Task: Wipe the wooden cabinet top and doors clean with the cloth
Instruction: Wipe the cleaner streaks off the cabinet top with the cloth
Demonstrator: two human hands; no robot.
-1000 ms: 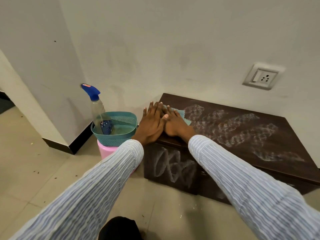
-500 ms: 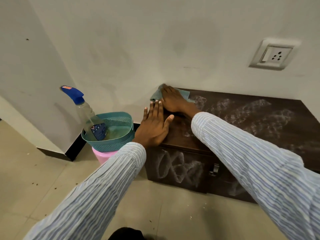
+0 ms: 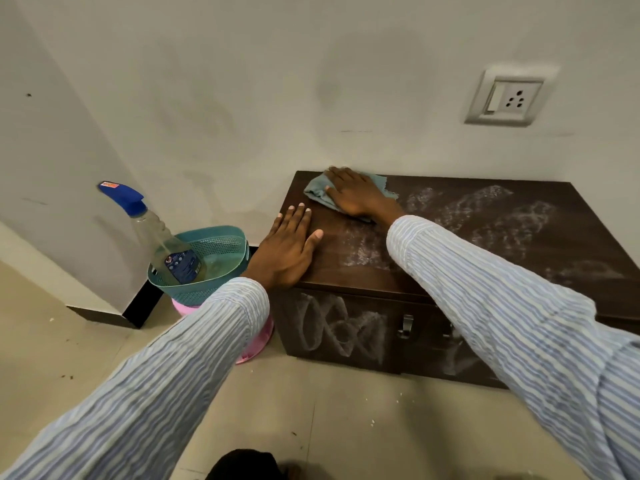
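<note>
Since a second ago, my left hand (image 3: 289, 251) stays flat, fingers straight, on the cabinet (image 3: 450, 237) top at nine o'clock, while my right hand (image 3: 356, 195) has pushed the cloth (image 3: 317, 190) out to eleven o'clock by the wall; white smears remain toward three o'clock and on the doors.

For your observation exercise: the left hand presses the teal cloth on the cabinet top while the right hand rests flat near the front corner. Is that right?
No, the hands are swapped. In the head view the right hand presses the teal cloth on the cabinet top, while the left hand rests flat near the front corner.
</note>
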